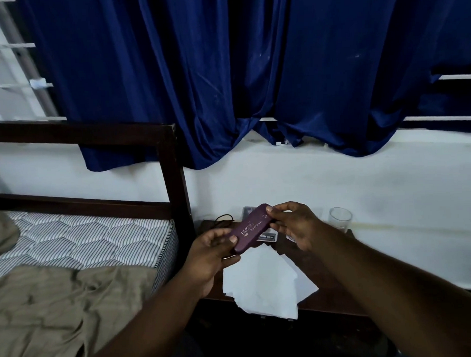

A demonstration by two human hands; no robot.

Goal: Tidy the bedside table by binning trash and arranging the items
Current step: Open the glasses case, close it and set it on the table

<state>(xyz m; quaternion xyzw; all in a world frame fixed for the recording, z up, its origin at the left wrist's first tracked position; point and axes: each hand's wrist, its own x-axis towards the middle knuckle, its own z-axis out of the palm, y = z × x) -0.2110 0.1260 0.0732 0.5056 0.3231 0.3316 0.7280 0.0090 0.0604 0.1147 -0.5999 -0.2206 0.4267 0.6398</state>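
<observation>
Both hands up: my left hand point(210, 248) and right hand point(292, 224) pinch the maroon case point(251, 230) over the bedside table point(337, 300). White papers point(262, 281) at six o'clock, glass point(340, 218) at two, unsorted.

Your hands and the purple case point(251, 229) hide most of the bedside table point(329, 300). You cannot read the small card point(268, 237) beneath, and the items behind your right hand point(292, 224) stay unidentifiable
</observation>
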